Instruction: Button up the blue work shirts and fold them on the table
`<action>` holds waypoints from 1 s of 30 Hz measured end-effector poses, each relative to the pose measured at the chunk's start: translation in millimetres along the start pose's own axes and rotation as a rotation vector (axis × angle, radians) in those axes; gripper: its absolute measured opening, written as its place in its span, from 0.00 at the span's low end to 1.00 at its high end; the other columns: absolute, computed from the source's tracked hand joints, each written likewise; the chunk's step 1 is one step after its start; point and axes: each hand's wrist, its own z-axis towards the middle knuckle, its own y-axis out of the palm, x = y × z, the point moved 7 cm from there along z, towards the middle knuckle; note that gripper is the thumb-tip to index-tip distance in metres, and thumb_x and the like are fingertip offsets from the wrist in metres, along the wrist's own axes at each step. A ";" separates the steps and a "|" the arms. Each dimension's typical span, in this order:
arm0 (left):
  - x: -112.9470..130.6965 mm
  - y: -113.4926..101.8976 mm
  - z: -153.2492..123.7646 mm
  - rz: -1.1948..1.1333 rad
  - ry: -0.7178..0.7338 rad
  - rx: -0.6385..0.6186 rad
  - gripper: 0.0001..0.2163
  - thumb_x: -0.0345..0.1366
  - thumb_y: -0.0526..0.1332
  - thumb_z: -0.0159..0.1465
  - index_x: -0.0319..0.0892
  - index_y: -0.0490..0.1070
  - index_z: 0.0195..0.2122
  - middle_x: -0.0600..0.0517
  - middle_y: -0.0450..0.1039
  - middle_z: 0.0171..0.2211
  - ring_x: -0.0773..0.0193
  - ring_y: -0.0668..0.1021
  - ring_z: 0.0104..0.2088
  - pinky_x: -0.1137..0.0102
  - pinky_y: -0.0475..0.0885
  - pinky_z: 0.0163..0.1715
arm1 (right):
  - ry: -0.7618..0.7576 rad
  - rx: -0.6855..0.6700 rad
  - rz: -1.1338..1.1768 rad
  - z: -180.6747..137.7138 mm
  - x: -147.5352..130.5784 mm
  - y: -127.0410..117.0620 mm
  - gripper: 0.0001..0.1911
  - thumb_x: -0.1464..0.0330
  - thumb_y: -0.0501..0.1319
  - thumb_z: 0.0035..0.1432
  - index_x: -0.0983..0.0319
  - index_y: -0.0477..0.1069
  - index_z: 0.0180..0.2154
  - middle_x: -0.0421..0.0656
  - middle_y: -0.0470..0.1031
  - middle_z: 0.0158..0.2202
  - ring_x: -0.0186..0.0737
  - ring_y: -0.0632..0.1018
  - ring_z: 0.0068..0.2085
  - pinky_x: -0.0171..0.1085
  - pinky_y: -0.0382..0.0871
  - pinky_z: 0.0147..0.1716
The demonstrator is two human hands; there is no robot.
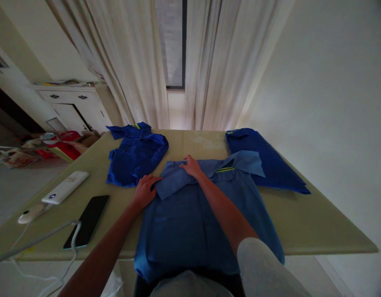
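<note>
A grey-blue work shirt (pixel 178 231) with two yellow-green stripes lies in front of me, its near end hanging over the table's front edge. A sleeve is folded across its upper part. My left hand (pixel 144 192) grips the left edge of the folded sleeve between thumb and fingers. Across the shirt reaches my right arm; my right hand (pixel 191 166) rests on the sleeve near its far edge, fingers apart. To the left beyond is a crumpled bright blue shirt (pixel 136 152). A folded dark blue garment (pixel 258 156) lies at the right, partly behind the shirt's collar side.
On the left of the table (pixel 317 222) are a black phone (pixel 88 220), a white power bank (pixel 66 187) and a small rounded white device (pixel 31 214) with cables. Curtains (pixel 131 62) hang behind; a white wall (pixel 332 103) stands right. A white cabinet (pixel 76 99) is far left.
</note>
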 end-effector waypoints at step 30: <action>245.8 158.7 142.9 -0.001 0.190 -0.286 0.27 0.41 0.49 0.75 0.33 0.59 0.71 0.37 0.68 0.68 0.49 0.72 0.66 0.57 0.66 0.65 | 0.441 0.864 0.158 -120.1 255.1 -211.6 0.42 0.59 0.69 0.51 0.69 0.65 0.64 0.59 0.77 0.55 0.57 0.78 0.54 0.49 0.68 0.57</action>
